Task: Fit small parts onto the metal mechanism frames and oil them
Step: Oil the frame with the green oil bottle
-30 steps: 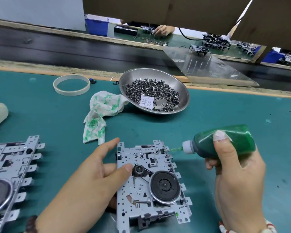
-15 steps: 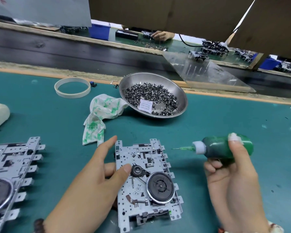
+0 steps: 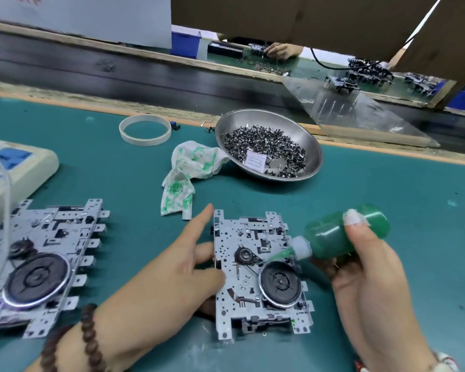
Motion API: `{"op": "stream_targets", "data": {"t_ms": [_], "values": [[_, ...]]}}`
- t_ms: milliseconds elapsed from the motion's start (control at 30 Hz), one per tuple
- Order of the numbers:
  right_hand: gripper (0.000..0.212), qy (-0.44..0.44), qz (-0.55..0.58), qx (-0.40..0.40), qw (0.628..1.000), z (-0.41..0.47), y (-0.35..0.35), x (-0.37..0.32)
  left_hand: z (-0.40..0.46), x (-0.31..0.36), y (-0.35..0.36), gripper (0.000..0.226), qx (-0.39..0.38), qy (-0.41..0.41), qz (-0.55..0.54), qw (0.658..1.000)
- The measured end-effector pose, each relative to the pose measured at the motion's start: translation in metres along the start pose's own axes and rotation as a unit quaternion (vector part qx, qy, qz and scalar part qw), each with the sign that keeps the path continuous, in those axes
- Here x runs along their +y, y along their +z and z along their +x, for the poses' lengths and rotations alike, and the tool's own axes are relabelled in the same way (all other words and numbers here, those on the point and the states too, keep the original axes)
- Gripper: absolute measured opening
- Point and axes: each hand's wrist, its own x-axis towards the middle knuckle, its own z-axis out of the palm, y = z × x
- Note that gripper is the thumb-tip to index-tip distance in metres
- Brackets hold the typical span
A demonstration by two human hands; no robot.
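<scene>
L hand [image 3: 172, 275] flat, steadies frame [image 3: 255, 272] left edge; R hand [image 3: 365, 277] grips oil bottle [image 3: 344, 234], nozzle over frame ctr.

The oil bottle [image 3: 344, 232] is translucent green with a white nozzle. The counter [image 3: 387, 189] is teal. The metal frame [image 3: 255, 272] is silver with a black wheel. The cloth [image 3: 191, 170] is white with green blotches.

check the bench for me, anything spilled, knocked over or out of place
No spill shows. The crumpled cloth has green stains and lies against the parts bowl, which is tipped toward the near side. A few small parts lie loose on the mat beside the bowl. Nothing else stands out.
</scene>
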Motion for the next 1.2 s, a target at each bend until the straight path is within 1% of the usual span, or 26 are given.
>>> {"op": "stream_targets", "data": {"t_ms": [67,100,133,200,267,333,433,567,633,700,833,1100,1200], "values": [[0.05,0.003,-0.006,-0.007,1.0,-0.001,0.003,0.0,-0.001,-0.001,0.0,0.082,0.005,0.003,-0.002,1.0],[0.053,0.006,-0.011,-0.009,1.0,-0.001,0.003,0.0,-0.001,0.0,0.001,0.081,0.006,0.005,-0.003,1.0],[0.053,0.009,-0.015,-0.012,1.0,-0.001,0.003,0.0,-0.001,0.0,0.001,0.082,0.007,0.004,-0.003,1.0],[0.041,0.008,-0.016,-0.022,1.0,-0.002,0.003,0.0,-0.001,0.0,0.002,0.082,0.012,0.005,0.0,1.0],[0.036,0.002,-0.018,-0.027,0.999,-0.003,0.003,0.0,-0.002,0.0,0.001,0.081,0.011,0.007,0.003,1.0],[0.038,0.002,-0.032,-0.033,0.999,-0.003,0.003,0.001,-0.001,0.0,0.0,0.08,0.01,0.009,0.007,1.0],[0.05,0.008,-0.057,-0.038,0.998,-0.003,0.001,0.002,-0.002,-0.001,0.0,0.079,0.007,0.013,0.009,1.0],[0.043,-0.02,-0.073,-0.059,0.995,-0.004,0.005,0.002,-0.002,0.0,0.0,0.08,0.01,0.015,0.028,0.999],[0.033,-0.039,-0.071,-0.075,0.994,-0.005,0.007,0.002,-0.002,-0.001,0.0,0.079,0.011,0.016,0.027,0.999],[0.03,-0.05,-0.075,-0.086,0.992,-0.005,0.007,0.003,-0.002,-0.001,0.0,0.081,0.011,0.013,0.023,1.0],[0.021,-0.058,-0.073,-0.085,0.992,-0.006,0.009,0.002,-0.002,0.0,0.002,0.077,0.016,0.012,0.009,1.0],[0.021,-0.042,-0.083,-0.085,0.992,-0.007,0.011,0.0,-0.002,0.001,0.003,0.079,0.024,0.016,0.016,0.999],[0.021,-0.043,-0.095,-0.079,0.991,-0.007,0.011,0.0,-0.003,0.002,0.003,0.076,0.024,0.017,0.008,1.0]]}}
